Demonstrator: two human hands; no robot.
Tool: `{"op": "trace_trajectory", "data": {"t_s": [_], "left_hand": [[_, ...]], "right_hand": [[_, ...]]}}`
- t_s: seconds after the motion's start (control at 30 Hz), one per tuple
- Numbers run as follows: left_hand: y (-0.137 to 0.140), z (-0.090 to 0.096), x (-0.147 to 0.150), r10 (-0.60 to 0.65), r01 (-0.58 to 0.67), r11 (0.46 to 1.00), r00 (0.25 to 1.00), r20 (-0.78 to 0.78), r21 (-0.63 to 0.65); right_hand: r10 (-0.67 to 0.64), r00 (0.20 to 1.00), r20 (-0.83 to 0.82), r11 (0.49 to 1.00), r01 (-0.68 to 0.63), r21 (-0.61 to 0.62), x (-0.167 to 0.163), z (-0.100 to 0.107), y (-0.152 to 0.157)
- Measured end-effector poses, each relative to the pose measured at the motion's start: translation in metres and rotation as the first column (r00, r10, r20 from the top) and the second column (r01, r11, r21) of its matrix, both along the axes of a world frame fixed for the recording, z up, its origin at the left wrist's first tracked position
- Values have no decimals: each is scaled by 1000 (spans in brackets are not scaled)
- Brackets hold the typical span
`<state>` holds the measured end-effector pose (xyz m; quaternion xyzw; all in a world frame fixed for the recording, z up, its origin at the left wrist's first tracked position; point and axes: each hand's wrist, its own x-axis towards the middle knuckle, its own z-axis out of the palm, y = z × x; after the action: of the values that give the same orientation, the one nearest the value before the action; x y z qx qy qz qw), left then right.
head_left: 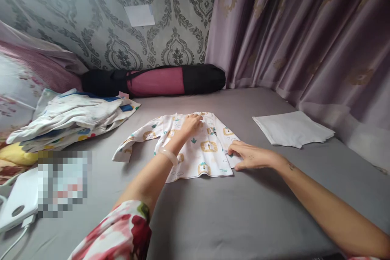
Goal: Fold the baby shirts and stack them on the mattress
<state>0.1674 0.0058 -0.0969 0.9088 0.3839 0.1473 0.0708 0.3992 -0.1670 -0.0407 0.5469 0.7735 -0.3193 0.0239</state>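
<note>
A small white long-sleeved shirt (pixel 210 162) with a lion-face print lies spread on the grey sheet, its collar away from me. My left hand (pixel 191 124) is at its upper middle, just under the collar, fingers bent onto the fabric; part of the neckline is hidden beneath them. With thumb and fingers closed around the end of the right-side sleeve, my right hand (pixel 251 156) rests low at the shirt's right edge. The left-side sleeve stretches outward and bends down at its cuff, untouched.
A stack of folded clothes (pixel 82 115) sits at left, with a white power bank (pixel 21 199) and cable nearer me. A folded white cloth (pixel 292 128) lies at right. The long black and pink bag (pixel 157 80) runs along the wall; curtains (pixel 289 28) hang at right.
</note>
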Motion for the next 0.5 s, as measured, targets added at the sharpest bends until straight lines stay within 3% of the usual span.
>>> {"op": "trace_trajectory", "data": {"t_s": [0.13,0.27,0.37,0.43,0.5], "left_hand": [[-8,-13,25,-109,111,994,988,106,-21],[-12,-29,33,-43,45,999,990,136,-15],[-14,-34,33,17,-14,999,998,63,-42],[-15,-33,34,38,-38,997,999,0,-74],[-17,-31,35,53,-58,993,997,-51,-99]], "right_hand": [[35,998,-48,998,-32,52,2,0,1],[7,996,-87,994,3,112,5,0,4],[-137,977,-162,974,163,156,20,-4,15],[-292,915,-279,913,354,204,36,-8,28],[-462,763,-453,788,587,186,54,-10,44]]}}
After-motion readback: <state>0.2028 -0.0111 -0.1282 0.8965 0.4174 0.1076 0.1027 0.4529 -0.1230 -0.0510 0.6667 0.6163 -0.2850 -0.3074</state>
